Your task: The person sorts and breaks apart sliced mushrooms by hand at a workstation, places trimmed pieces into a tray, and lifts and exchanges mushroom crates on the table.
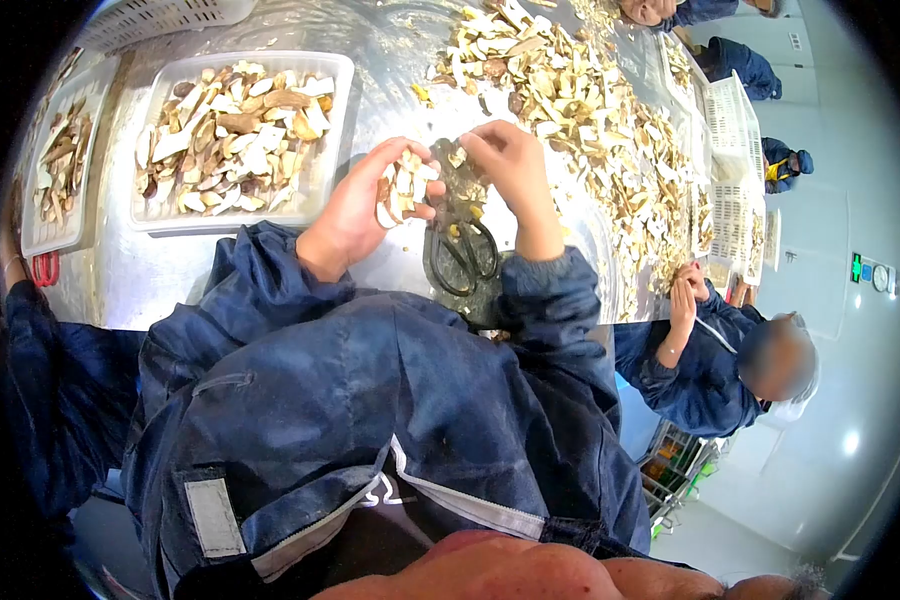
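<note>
Pale slices: I saw one bunch, cupped in the left hand with its fingers curled around; they overlapped too much for me to count.
Right hand: thumb and fingertips were drawn together beside one small piece; I could not tell whether they gripped it.
Gap between hands: the bunch lay to the right hand's left, across a narrow space, its long axis running roughly away from the body; the left hand, holding it, was the nearer.
Clear tray: one, full of slices, just left of the left hand; I counted a second tray farther left.
Loose pile: one, spread beyond and right of the right hand, its pieces past counting.
Black-handled scissors: one pair, between the forearms, nearer the body than the bunch.
</note>
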